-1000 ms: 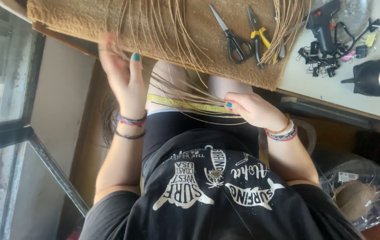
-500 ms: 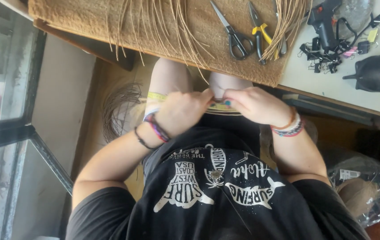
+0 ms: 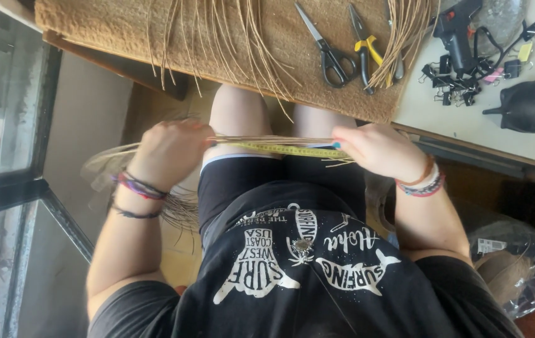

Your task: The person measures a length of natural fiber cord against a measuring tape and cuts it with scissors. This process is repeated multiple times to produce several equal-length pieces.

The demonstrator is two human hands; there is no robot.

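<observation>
My left hand (image 3: 170, 150) and my right hand (image 3: 377, 149) are held apart over my lap, each closed on one end of a thin bundle of straw strands (image 3: 267, 140). A yellow tape measure (image 3: 283, 149) lies stretched along the strands between the hands. The strands run on past my left hand in a loose loop (image 3: 108, 166) towards the floor. Both wrists wear several bracelets. My knees show under the table edge.
A brown woven mat (image 3: 117, 28) covers the table with loose strands (image 3: 230, 44) hanging over its edge. Black scissors (image 3: 329, 51), yellow-handled pliers (image 3: 365, 45), a black glue gun (image 3: 455, 28), binder clips (image 3: 458, 87) and a black-and-gold vessel (image 3: 533, 106) lie right. A plastic bag (image 3: 511, 263) sits on the floor.
My left hand came down from the table edge, met my right hand at my lap, then drew out to the left, pulling the strands straight along the tape.
</observation>
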